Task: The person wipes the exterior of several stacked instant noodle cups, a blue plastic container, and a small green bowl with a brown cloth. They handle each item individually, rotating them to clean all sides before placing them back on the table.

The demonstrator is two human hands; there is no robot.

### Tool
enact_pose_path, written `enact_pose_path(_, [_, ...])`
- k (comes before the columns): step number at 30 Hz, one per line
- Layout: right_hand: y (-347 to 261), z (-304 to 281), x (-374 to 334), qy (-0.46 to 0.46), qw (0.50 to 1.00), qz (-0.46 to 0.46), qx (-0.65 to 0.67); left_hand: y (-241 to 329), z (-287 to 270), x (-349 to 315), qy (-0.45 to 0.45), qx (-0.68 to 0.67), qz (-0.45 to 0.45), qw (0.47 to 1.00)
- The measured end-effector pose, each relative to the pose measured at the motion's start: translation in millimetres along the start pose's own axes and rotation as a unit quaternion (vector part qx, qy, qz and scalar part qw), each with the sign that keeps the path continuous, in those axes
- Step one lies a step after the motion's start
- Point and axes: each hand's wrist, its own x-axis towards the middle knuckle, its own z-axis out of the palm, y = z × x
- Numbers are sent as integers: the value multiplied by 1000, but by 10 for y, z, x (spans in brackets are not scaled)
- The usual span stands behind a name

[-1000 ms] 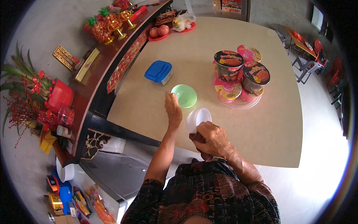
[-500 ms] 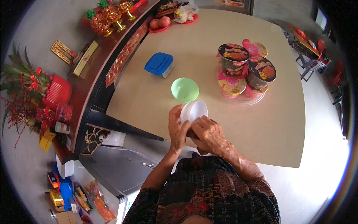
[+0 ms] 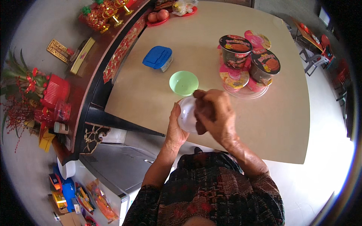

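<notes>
A white bowl [image 3: 186,115] is tilted over the near part of the table, with my left hand [image 3: 175,130] closed on its left side, thumb along the rim. My right hand [image 3: 220,115] is at the bowl's right side, its fingers shaded dark and smeared by motion. Whether those fingers grip the rim or anything else I cannot make out. Just beyond the white bowl stands a light green bowl [image 3: 183,83], upright, with a tiny dark speck inside. Farther left lies a clear container with a blue lid [image 3: 157,57].
Black noodle cups [image 3: 265,67] and pink-and-yellow lidded cups [image 3: 234,78] crowd a clear round tray [image 3: 252,94] on the right. Red plates with fruit [image 3: 158,17] sit at the far left. A dark carved altar table [image 3: 98,94] edges the left side.
My right hand has lifted and shifted to the right across the bowl. The white bowl has turned in my left hand and sits slightly lower left. The whole view has shifted a little.
</notes>
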Motion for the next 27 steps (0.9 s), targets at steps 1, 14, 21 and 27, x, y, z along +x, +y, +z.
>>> enact_pose_path(1, [33, 73, -23, -18, 999, -45, -12, -12, 43, 8, 1, -24, -8, 1000])
enact_pose_path(14, [35, -216, 51, -473, 837, 192, 195, 3, 89, -154, -2, 204, 71, 976])
enact_pose_path(21, [32, 66, -141, -132, 986, 41, 88, -97, 131, -148, 30, 141, 111, 983])
enact_pose_path(27, [153, 30, -128, -264, 959, -45, 99, -51, 186, -143, -14, 203, 154, 967])
